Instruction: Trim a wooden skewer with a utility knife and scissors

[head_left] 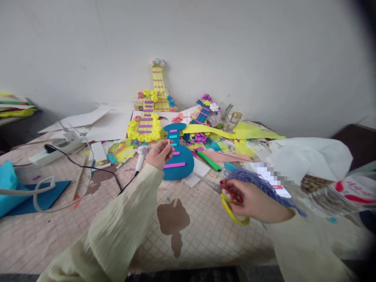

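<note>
My left hand point(160, 154) is closed in a pinch in front of a blue guitar-shaped cutout point(185, 153). A tiny pale bit shows at the fingertips, too small to name. Pink and light-blue strips lie across the cutout's neck and body. My right hand point(249, 199) is wrapped around scissors point(225, 204) with yellow and red handles, their blades pointing up and left toward the cutout. Beside this hand lies a bundle of purple yarn point(249, 178). A green marker-like stick point(209, 160) rests right of the cutout.
Decorated guitar-shaped crafts point(158, 82) lean by the wall. A glue gun point(141, 157) with a black cord lies left of the cutout, near a white power strip point(55, 152). Paper scraps point(241, 147), a phone point(282, 190) and a clear plastic container point(331, 199) sit to the right.
</note>
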Tool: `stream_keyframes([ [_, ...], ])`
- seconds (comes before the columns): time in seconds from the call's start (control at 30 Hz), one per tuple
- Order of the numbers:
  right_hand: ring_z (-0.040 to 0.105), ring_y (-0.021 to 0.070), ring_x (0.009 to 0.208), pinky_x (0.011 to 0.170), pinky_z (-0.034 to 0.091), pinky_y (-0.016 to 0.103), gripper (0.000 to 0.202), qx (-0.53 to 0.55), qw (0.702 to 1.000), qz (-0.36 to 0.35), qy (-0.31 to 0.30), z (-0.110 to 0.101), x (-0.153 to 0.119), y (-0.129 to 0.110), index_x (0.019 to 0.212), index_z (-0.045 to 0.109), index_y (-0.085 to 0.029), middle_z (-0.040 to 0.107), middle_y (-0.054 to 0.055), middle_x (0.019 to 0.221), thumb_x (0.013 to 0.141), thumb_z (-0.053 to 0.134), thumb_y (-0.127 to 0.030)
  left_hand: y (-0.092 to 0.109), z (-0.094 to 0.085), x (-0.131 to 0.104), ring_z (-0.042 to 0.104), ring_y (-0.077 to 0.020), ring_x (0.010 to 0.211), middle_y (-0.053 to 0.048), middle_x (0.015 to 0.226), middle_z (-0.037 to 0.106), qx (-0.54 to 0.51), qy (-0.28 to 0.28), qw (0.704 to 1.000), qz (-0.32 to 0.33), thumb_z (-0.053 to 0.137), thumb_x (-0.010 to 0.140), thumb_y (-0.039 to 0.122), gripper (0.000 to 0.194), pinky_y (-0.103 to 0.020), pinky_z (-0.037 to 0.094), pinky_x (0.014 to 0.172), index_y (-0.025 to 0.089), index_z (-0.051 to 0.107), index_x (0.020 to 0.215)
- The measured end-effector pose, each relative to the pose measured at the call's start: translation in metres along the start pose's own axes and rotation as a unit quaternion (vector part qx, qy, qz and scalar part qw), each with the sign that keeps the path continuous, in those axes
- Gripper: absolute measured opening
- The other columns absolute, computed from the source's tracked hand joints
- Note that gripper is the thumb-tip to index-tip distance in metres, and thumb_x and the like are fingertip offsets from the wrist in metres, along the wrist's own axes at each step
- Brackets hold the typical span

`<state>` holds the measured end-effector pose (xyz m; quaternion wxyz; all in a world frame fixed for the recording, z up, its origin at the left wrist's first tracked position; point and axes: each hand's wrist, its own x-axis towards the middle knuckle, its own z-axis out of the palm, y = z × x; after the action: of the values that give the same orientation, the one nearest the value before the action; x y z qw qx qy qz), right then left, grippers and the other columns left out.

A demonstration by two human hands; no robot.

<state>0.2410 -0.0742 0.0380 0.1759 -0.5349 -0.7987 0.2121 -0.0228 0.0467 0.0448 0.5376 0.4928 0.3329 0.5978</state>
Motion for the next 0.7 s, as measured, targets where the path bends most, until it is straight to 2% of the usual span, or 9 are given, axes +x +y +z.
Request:
stream_keyframes([
  [0.1, 0.059, 0.0178, 0.082, 0.07, 0.049, 0.029, 0.037, 0.061, 0.996, 0.016, 0.066, -0.004, 0.01, 0.005, 0.106, 0.042, -0.022, 0.059, 0.008, 0.099, 0.072, 0.054, -0.032, -0.013, 0.003, -0.006, 0.04, -0.0031, 0.035, 0.005, 0.055, 0.052, 0.007, -0.017, 1.0, 0.002, 0.062, 0.068, 0.036, 0.03, -0.015, 0.026, 0.034, 0.014, 0.052, 0.086],
  [0.17, 0.058, 0.0203, 0.09, 0.077, 0.048, 0.032, 0.046, 0.085, 0.991, 0.031, 0.098, -0.002, 0.015, 0.006, 0.107, 0.041, -0.023, 0.058, 0.008, 0.104, 0.067, 0.061, -0.033, -0.023, 0.004, -0.011, 0.04, -0.0032, 0.035, 0.005, 0.053, 0.052, 0.015, -0.021, 1.0, 0.006, 0.062, 0.068, 0.039, 0.033, -0.015, 0.025, 0.033, 0.013, 0.053, 0.086],
  [0.3, 0.057, 0.0227, 0.092, 0.079, 0.048, 0.034, 0.054, 0.042, 0.997, 0.045, 0.05, 0.012, 0.011, 0.006, 0.103, 0.044, -0.022, 0.057, 0.007, 0.105, 0.057, 0.069, -0.035, -0.037, -0.005, -0.015, 0.041, -0.0032, 0.036, 0.004, 0.053, 0.054, 0.036, -0.017, 0.999, 0.021, 0.064, 0.067, 0.041, 0.036, -0.016, 0.027, 0.034, 0.012, 0.055, 0.085],
  [0.47, 0.056, 0.0227, 0.095, 0.081, 0.047, 0.036, 0.044, 0.011, 0.998, 0.053, -0.021, 0.029, -0.003, 0.018, 0.101, 0.049, -0.021, 0.056, 0.007, 0.106, 0.06, 0.064, -0.027, -0.042, -0.017, -0.013, 0.04, -0.0033, 0.035, 0.003, 0.053, 0.055, 0.054, 0.003, 0.998, 0.039, 0.063, 0.068, 0.041, 0.035, -0.017, 0.027, 0.034, 0.012, 0.055, 0.086],
  [0.57, 0.056, 0.0227, 0.094, 0.082, 0.046, 0.038, 0.034, -0.013, 0.998, 0.056, -0.031, 0.035, -0.007, 0.028, 0.099, 0.053, -0.022, 0.058, 0.006, 0.103, 0.065, 0.059, -0.023, -0.042, -0.016, -0.015, 0.04, -0.003, 0.036, 0.003, 0.055, 0.055, 0.064, 0.007, 0.997, 0.048, 0.061, 0.071, 0.039, 0.032, -0.017, 0.027, 0.035, 0.012, 0.057, 0.088],
  [0.7, 0.049, 0.0274, 0.108, 0.094, 0.038, 0.044, 0.042, -0.062, 0.996, 0.045, -0.034, 0.031, -0.012, 0.031, 0.107, 0.055, -0.022, 0.055, 0.009, 0.114, 0.066, 0.061, -0.029, -0.043, -0.015, -0.018, 0.04, -0.0031, 0.036, 0.003, 0.054, 0.054, 0.075, -0.004, 0.996, 0.042, 0.06, 0.072, 0.037, 0.03, -0.016, 0.027, 0.035, 0.012, 0.058, 0.088],
])
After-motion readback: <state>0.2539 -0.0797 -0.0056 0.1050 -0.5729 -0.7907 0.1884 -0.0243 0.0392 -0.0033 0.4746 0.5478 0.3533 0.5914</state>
